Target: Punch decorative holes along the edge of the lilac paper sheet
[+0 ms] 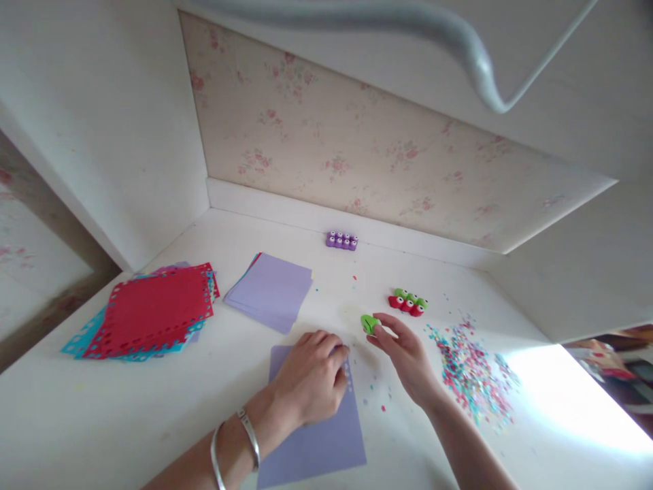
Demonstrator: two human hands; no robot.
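Note:
A purple sheet of paper [326,442] lies flat on the white desk, with a row of small punched holes along its right edge. My left hand [313,378] rests on the sheet's upper part, fingers curled in at the punched edge; its fingertips are partly hidden. Just right of the sheet, my right hand [405,350] holds a small green paper punch [369,324] between thumb and fingers, raised slightly off the desk. The punch is apart from the paper. Several green and red paper punches [408,303] stand in two rows beyond my right hand.
Purple paper punches [341,240] stand near the back wall. A stack of plain sheets [275,286] lies left of centre, with red and blue hole-edged sheets [158,309] farther left. Colourful paper bits [474,374] are heaped at right. A grey curved tube [408,17] crosses overhead.

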